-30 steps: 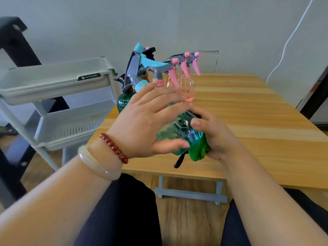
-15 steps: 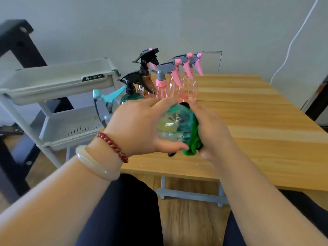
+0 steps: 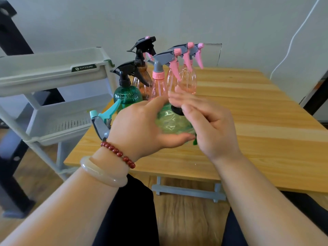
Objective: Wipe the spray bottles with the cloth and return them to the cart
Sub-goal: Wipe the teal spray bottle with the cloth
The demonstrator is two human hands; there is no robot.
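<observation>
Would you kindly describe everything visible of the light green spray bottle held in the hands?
The light green spray bottle is translucent plastic with a faceted body and a grey spray head with a teal trigger. It lies on its side, head pointing left, raised above the wooden table. The left hand grips its body; the right hand covers its base end, with green cloth showing beneath.

Clear green spray bottle [image 3: 171, 124] tipped sideways, green cloth scrap [image 3: 195, 141] beneath, five other bottles [image 3: 158, 86] upright on desk [image 3: 248, 107], grey cart [image 3: 53, 73] beside.
</observation>
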